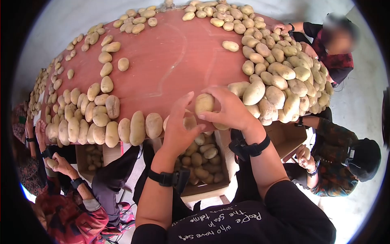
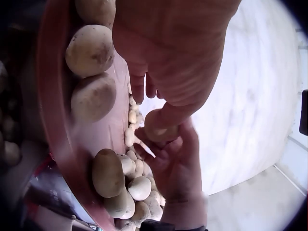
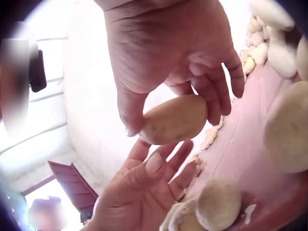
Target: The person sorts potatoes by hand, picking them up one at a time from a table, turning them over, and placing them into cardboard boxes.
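Nearest the camera, below both hands, is a black cloth T-shirt with pale printed lettering [image 1: 284, 215]. Ahead of it, the right hand [image 1: 233, 109] pinches a single smooth, oval, yellowish-brown potato [image 1: 204, 103], thumb at one end and curled fingers at the other. This potato sits between the two hands, above a flat red tabletop [image 1: 162, 49]. The left hand [image 1: 178, 128] faces it with fingers and thumb spread wide, gripping nothing; whether a fingertip grazes the potato's skin, I cannot tell.

Just right of the right hand spreads a big heap of pale yellow, rounded potatoes [image 1: 280, 82]; left of the left hand, a row of similar potatoes [image 1: 137, 128] lines the table edge. Beneath both hands stands a tan cardboard box [image 1: 228, 158] holding more potatoes.

The step in hand appears to be handling this one potato. Turning or passing it would, I judge, call for the left fingers to close around its free side before the right thumb eases off.
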The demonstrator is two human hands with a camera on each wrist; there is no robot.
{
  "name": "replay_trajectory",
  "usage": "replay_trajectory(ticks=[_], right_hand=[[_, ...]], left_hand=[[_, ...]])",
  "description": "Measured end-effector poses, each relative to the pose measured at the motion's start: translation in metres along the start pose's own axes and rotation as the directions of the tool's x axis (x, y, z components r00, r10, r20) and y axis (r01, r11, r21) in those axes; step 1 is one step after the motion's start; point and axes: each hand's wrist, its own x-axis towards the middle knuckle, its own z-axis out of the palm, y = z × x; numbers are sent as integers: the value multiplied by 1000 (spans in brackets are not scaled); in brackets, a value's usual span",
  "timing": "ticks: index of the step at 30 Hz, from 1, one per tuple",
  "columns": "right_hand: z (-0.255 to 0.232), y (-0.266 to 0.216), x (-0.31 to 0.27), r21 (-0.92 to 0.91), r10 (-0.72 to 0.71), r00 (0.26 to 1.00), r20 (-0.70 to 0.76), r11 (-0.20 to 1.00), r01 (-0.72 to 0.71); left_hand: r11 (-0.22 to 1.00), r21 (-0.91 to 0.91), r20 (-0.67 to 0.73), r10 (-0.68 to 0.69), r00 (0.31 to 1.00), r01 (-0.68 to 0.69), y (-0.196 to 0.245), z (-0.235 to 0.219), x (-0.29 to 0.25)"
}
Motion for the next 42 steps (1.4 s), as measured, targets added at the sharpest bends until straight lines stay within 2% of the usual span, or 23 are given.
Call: replay_trajectory(ticks=[2, 4, 6, 7, 9, 10, 13, 14, 18, 20, 23, 24, 26, 27, 29, 30, 32, 35, 37, 38, 39, 40, 42], right_hand=[[-10, -6, 2, 210, 7, 984, 176, 977, -44], [-17, -5, 2, 190, 16, 967, 254, 979, -66], [-22, 1, -2, -54, 50, 971, 232, 998, -38], [-23, 5, -5, -203, 81, 952, 294, 979, -20], [-20, 15, -14, -478, 167, 904, 394, 877, 47], [-16, 17, -18, -509, 170, 903, 395, 858, 61], [-2, 22, -28, -598, 157, 929, 336, 798, 81], [4, 27, -33, -614, 132, 947, 294, 785, 82], [5, 19, -28, -604, 252, 916, 311, 797, -14], [5, 16, -25, -552, 187, 950, 251, 833, -19], [0, 1, -20, -319, 143, 963, 228, 945, -65], [-3, -5, -18, -210, 138, 963, 232, 974, -89], [-7, -9, -14, -100, -54, 975, 214, 992, 77], [-6, -12, -12, -30, -155, 967, 204, 986, 164], [-13, -23, -10, 279, -62, 948, 313, 960, -29], [-19, -25, -9, 410, -32, 925, 379, 902, -137], [-33, -19, -8, 158, -56, 964, 261, 987, 15], [-41, -6, -21, -323, 110, 979, 171, 945, -50], [-40, -7, -28, -621, 300, 947, 117, 766, -166], [-37, -7, -28, -656, 358, 926, 123, 729, -194], [-34, -7, -30, -688, 416, 900, 130, 691, -220], [-29, -8, -32, -719, 476, 868, 139, 652, -242], [-15, -1, -41, -795, 435, 894, 104, 576, -188]], left_hand=[[988, -155, 45, -20, 999, 27, -2, 4, -1], [937, -336, 128, -56, 990, 97, -11, 0, -2], [821, -468, 273, -218, 937, 327, -9, -11, -3], [739, -514, 350, -283, 893, 436, -6, -17, -3], [728, -459, 473, -284, 834, 509, -4, -26, -3], [724, -426, 534, -284, 797, 543, -4, -31, -4], [891, -233, 662, -148, 735, 390, -5, -37, -9], [888, -195, 690, -177, 702, 416, -4, -36, -13], [903, -14, 809, -241, 536, 429, -4, -35, -22], [928, 39, 838, -233, 494, 371, -10, -37, -24], [861, 264, 876, -403, 265, 435, -5, -41, -20], [843, 149, 873, -358, 332, 516, -7, -39, -22], [758, -89, 826, -306, 473, 646, -14, -37, -33], [634, -222, 815, -297, 498, 741, -12, -34, -36], [315, -483, 761, -311, 570, 817, -4, -20, -33], [264, -549, 747, -272, 607, 793, -4, -17, -34], [159, -665, 708, -179, 684, 730, -7, -13, -35], [399, -539, 748, -179, 639, 742, -11, -18, -39], [513, -373, 787, -266, 557, 773, -8, -20, -39], [557, -281, 798, -317, 513, 781, -6, -20, -39], [495, -205, 803, -408, 435, 844, -4, -20, -40], [513, -146, 785, -461, 414, 846, -7, -18, -42], [530, -3, 742, -567, 357, 848, -16, -13, -47]])
